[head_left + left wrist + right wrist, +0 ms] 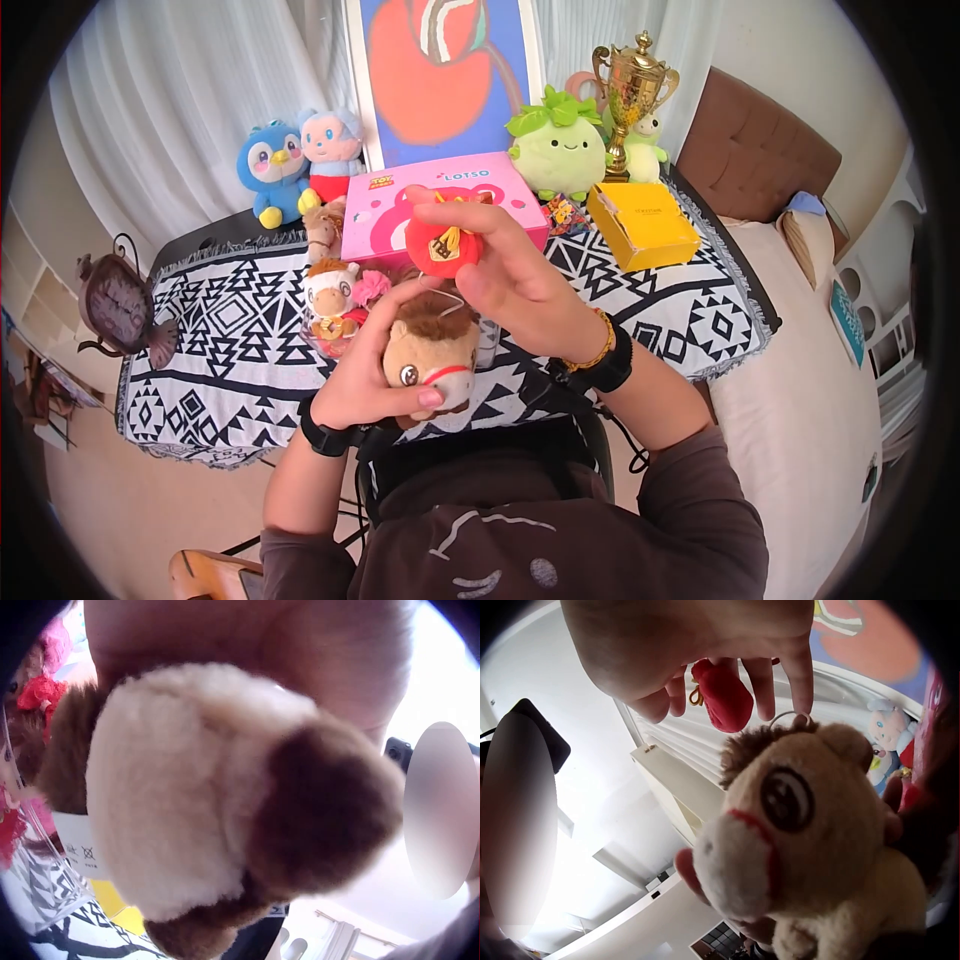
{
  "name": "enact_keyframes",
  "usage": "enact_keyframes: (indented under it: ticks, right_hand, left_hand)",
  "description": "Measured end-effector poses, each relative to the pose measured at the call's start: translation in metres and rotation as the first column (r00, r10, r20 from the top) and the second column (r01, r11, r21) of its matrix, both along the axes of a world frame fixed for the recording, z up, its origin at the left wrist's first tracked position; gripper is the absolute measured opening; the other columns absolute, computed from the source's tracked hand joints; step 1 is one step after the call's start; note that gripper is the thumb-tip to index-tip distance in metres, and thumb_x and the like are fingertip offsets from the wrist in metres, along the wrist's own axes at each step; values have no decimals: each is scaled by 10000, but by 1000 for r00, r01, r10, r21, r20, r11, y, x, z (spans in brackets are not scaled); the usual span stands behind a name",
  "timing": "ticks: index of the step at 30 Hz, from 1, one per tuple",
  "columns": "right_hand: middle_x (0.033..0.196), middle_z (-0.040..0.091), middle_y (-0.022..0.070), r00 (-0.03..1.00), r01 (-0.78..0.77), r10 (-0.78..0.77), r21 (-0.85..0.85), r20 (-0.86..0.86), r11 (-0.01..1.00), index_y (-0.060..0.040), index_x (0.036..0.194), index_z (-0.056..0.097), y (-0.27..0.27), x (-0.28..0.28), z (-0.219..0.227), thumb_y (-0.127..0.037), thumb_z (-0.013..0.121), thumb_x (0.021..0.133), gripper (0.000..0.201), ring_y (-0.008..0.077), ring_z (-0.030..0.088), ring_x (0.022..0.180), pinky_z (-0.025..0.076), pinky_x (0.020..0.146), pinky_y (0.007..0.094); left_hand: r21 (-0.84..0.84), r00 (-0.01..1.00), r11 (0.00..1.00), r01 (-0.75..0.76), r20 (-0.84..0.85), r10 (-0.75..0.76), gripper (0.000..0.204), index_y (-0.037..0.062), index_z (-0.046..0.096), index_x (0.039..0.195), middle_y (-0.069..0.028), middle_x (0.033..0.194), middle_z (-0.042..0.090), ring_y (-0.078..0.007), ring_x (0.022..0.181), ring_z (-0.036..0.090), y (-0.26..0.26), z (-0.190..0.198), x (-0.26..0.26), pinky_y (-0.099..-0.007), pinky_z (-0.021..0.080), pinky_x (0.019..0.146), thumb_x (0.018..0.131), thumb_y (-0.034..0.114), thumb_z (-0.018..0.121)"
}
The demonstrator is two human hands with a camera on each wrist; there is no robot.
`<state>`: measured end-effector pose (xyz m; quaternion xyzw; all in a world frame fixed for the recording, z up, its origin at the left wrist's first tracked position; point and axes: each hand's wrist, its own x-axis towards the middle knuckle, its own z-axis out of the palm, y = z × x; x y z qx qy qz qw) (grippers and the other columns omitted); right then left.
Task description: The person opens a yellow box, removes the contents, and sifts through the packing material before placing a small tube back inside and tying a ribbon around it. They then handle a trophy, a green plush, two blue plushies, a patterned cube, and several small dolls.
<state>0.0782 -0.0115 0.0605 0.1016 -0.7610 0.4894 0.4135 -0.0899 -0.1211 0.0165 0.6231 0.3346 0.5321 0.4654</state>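
My left hand grips a tan plush horse around its body, thumb near the muzzle. The plush has a brown mane, a pale muzzle and a red band across the nose. In the left wrist view the plush horse fills the middle, its cream body and dark brown patch close to the palm. Just above it, my right hand holds a small red pouch with a gold emblem and yellow cord between fingers and thumb. A thin loop rises from the plush's head beside the right fingertips.
On the patterned cloth stand a pink Lotso box, a yellow box and a white-faced horse plush. Behind are a blue bird plush, a green plush and a gold trophy.
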Motion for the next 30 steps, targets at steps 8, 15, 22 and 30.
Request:
enact_keyframes:
  ticks: [8,15,22,30]
  right_hand:
    - [1320,386,95,947,225,-264,208,183,952,-102,1391,323,-5,15,-11,-264,892,585,1000,206,440,1209,374,1017,355]
    - [1162,523,64,902,382,-331,-155,279,911,-85,1245,499,27,43,-19,-122,762,650,652,186,479,1123,393,988,326]
    - [1199,499,128,640,345,-448,287,624,894,-71,1341,433,88,92,-52,-191,742,749,679,258,491,1144,365,1019,350]
    - [1115,580,150,513,412,-702,575,494,707,-39,1244,515,75,54,-43,-396,710,788,611,307,572,1018,456,880,385]
  left_hand:
    - [49,976,976,-210,74,207,968,39,156,1414,-170,1296,436,-244,1175,497,28,2,25,-362,434,960,797,662,566]
    - [173,957,949,-265,-75,281,637,42,144,1417,-131,1198,394,-224,1055,527,29,17,16,-331,452,856,985,462,354]
    - [465,370,713,-525,-630,683,641,66,457,1281,-189,1177,471,-327,1054,531,29,4,-83,-387,452,914,732,181,766]
    - [529,305,616,-583,-560,770,530,56,586,1134,-157,1037,557,-319,957,568,31,-18,-96,-374,470,859,645,113,780]
